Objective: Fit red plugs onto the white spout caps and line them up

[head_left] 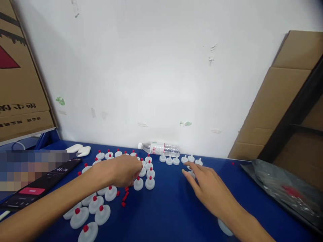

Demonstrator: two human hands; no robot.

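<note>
Red caps (125,196) lie beside curled left hand (123,170) — grip indiscernible — right hand (209,185) spread.

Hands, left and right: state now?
Left hand: fingers curled beside loose red caps; whether it holds one cannot be told.
Right hand: open, thumb and fingers apart, near uncapped white pieces; contact unclear.

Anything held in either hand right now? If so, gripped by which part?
Left hand: can't tell; it's curled near the loose red caps, hiding any grip. Right hand: no hold visible, open by the white nozzle pieces.
</note>
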